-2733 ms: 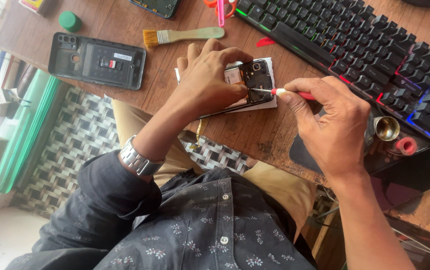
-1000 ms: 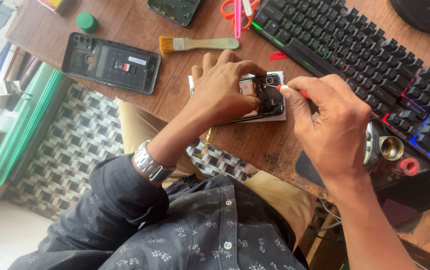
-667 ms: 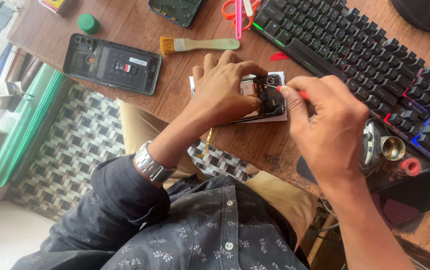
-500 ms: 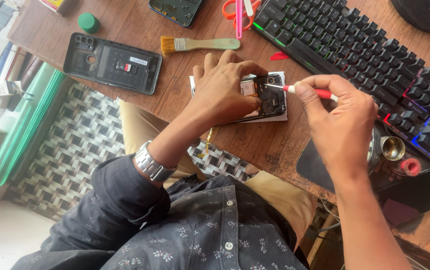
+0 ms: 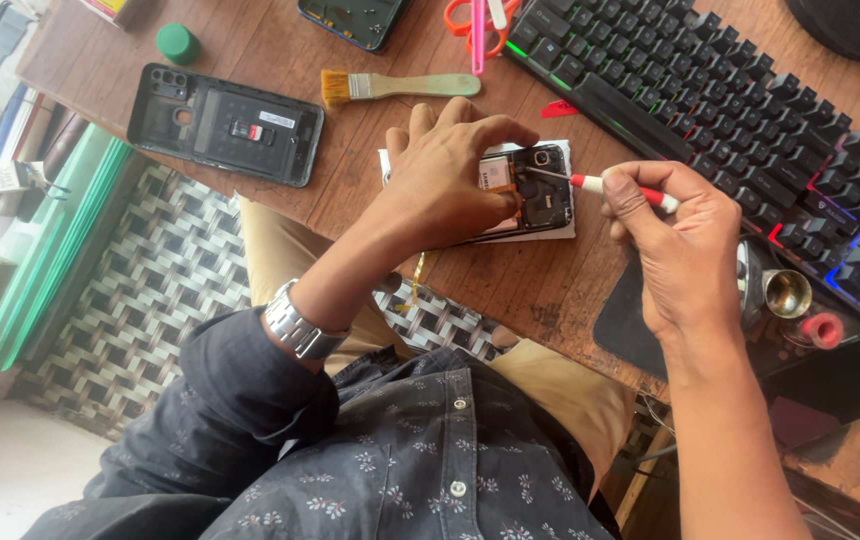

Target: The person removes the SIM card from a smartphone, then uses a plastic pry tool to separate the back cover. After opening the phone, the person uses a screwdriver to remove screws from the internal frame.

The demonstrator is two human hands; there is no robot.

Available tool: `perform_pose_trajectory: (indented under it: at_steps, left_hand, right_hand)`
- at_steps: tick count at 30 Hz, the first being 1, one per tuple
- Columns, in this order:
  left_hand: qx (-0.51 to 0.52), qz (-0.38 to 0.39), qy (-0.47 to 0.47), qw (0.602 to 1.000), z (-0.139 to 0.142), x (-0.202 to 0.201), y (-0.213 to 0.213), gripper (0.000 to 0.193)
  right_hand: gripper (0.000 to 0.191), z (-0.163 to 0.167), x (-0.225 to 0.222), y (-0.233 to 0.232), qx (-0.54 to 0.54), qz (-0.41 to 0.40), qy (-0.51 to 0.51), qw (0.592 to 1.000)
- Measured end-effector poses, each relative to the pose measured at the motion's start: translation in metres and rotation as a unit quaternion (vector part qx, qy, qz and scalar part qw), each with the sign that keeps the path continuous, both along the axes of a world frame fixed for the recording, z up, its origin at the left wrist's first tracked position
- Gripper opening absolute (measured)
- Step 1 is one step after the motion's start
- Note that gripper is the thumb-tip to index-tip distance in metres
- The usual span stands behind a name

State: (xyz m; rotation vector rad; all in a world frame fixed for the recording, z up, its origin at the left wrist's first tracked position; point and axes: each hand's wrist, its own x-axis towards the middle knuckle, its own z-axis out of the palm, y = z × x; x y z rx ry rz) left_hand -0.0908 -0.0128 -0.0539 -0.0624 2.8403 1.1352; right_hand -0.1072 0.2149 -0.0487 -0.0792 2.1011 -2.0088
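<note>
An opened phone point(image 5: 540, 190) with its insides showing lies on a white sheet on the wooden desk point(image 5: 280, 40). My left hand point(image 5: 445, 175) presses down on the phone and covers its left part, fingertips pinching near an orange strip inside. My right hand point(image 5: 675, 245) grips a thin red-and-white screwdriver point(image 5: 610, 186) whose metal tip points left onto the phone's inner parts.
A black phone back cover point(image 5: 225, 125) lies at the left, a green cap point(image 5: 178, 43) behind it. A small brush point(image 5: 400, 86), orange scissors point(image 5: 470, 15) and a black lit keyboard point(image 5: 740, 100) sit at the back. A metal cup point(image 5: 785, 293) stands at the right.
My right hand has drawn back to the right, so the screwdriver now shows between hand and phone. My left hand stays on the phone.
</note>
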Motion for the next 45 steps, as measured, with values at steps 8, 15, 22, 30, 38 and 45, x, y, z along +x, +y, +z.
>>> perform_pose_trajectory:
  at_steps: [8, 15, 22, 30, 38, 45]
  left_hand:
    - [0.024, -0.039, 0.111, 0.993, -0.001, 0.017, -0.007, 0.040]
    - [-0.018, -0.067, 0.208, 0.976, -0.006, 0.013, -0.013, 0.024]
    - [-0.074, -0.093, 0.232, 0.965, -0.004, 0.002, -0.014, 0.009]
    - [0.000, -0.101, 0.234, 0.967, 0.008, 0.013, -0.013, 0.011]
    - [-0.058, 0.080, 0.260, 0.961, 0.013, 0.054, -0.103, 0.014]
    - [-0.177, 0.150, 0.193, 0.953, 0.009, 0.084, -0.183, 0.012]
  right_hand:
    - [0.015, 0.011, 0.010, 0.003, 0.015, -0.038, 0.022, 0.999]
    - [0.016, 0.016, 0.022, 0.010, 0.019, -0.044, 0.051, 0.998]
    - [0.015, 0.015, 0.027, 0.013, 0.015, -0.045, 0.062, 0.997]
    - [0.016, 0.014, 0.029, 0.013, 0.008, -0.052, 0.055, 0.997]
    - [0.014, 0.011, 0.031, 0.009, -0.019, -0.030, 0.061, 0.998]
    - [0.014, 0.013, 0.037, 0.005, 0.049, -0.030, 0.080, 0.995]
